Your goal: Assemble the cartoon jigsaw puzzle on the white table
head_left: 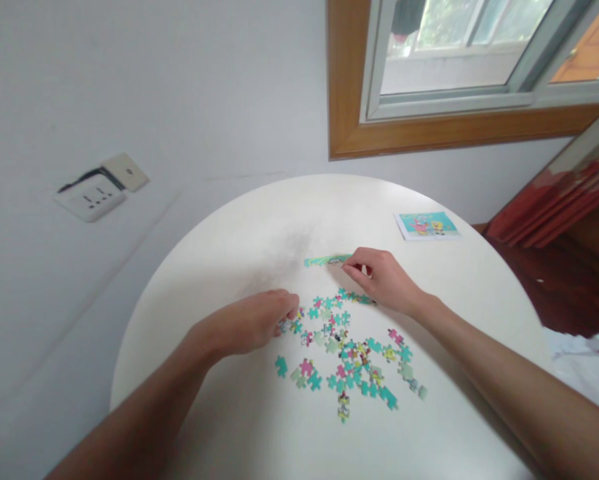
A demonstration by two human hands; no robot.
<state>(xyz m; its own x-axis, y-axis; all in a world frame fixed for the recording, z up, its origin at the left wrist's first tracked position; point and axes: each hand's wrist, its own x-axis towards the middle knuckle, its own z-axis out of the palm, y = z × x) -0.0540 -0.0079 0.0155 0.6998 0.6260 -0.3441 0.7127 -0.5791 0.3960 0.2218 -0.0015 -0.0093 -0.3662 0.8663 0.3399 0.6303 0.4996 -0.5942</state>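
A narrow strip of joined jigsaw pieces (322, 261), green and yellow, lies toward the far side of the round white table. At its right end my right hand (382, 277) is closed in a pinch on a jigsaw piece, mostly hidden by the fingers. My left hand (259, 320) rests lower left with curled fingers, at the left edge of the loose jigsaw pieces (349, 353). Some pieces show beside and under its fingertips; whether it grips one is hidden. The loose pieces are teal, pink, yellow and pale green, scattered between and below both hands.
A picture card (427, 225) with cartoon figures on teal lies at the table's (219, 247) far right. The table's far edge is close to the wall, which has a socket (92, 198) at left. A wood-framed window (347, 87) and red curtain (544, 207) are on the right.
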